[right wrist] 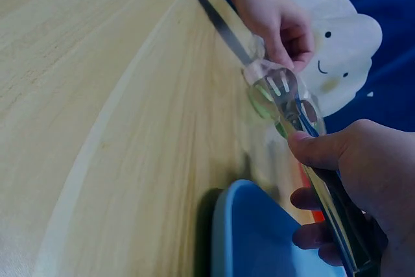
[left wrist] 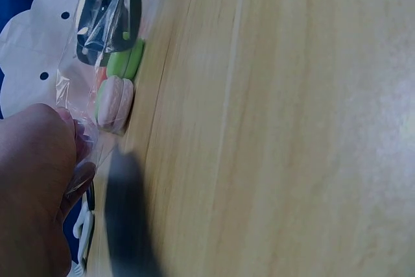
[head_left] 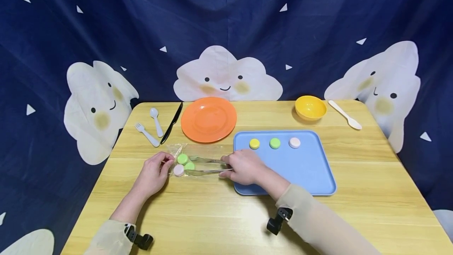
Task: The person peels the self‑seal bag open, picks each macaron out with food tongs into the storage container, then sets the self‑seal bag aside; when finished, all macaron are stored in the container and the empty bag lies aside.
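Note:
My left hand point(head_left: 152, 174) pinches the closed end of a clear plastic bag point(head_left: 178, 148) on the table. Inside the bag lie two green macarons point(head_left: 182, 159) and a pink macaron point(head_left: 178, 170), bunched near that hand. With my right hand point(head_left: 244, 166) I grip metal tongs point(head_left: 207, 172), whose arms reach into the bag, spread apart, towards the macarons. A slotted tong head point(left wrist: 123, 14) shows through the plastic in the left wrist view, above the pink macaron point(left wrist: 115, 103). Below my right wrist is a blue tray point(head_left: 293, 172) bearing a row of yellow, green and pink macarons point(head_left: 275, 143).
An orange plate point(head_left: 209, 120) stands behind the bag. To its left lie a black knife point(head_left: 172, 123), a grey spoon point(head_left: 157, 122) and a grey fork point(head_left: 147, 135). A yellow bowl point(head_left: 310, 108) and a white spoon point(head_left: 345, 115) are at the back right.

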### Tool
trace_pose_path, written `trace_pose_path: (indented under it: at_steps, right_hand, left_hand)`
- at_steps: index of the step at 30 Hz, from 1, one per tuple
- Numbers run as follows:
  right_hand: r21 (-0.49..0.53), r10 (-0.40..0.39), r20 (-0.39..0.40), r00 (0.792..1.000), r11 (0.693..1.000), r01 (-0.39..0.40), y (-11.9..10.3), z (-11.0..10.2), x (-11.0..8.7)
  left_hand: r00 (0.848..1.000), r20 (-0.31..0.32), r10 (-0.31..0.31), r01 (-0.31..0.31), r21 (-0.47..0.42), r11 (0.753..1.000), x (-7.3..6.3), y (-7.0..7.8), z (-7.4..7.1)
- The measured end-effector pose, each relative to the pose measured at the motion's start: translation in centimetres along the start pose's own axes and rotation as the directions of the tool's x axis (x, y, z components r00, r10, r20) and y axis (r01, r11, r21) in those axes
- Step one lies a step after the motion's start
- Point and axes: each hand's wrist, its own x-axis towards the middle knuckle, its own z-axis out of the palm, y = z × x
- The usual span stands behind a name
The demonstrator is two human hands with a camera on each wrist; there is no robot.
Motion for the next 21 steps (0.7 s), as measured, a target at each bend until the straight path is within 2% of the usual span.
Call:
trace_pose_path:
  at_steps: [11, 21]
  right_hand:
    - [-0.042, -0.024, 0.002, 1.0, 0.999, 0.024, -0.5, 0.6, 0.1]
    - [-0.001, -0.038, -0.037, 0.999, 0.999, 0.038, 0.1, -0.3, -1.1]
  left_hand:
    - [1.0, 0.004, 0.006, -0.006, -0.002, 1.0, 0.0, 0.1, 0.1]
    - [1.0, 0.003, 0.002, -0.002, 0.002, 1.0, -0.1, -0.1, 0.1]
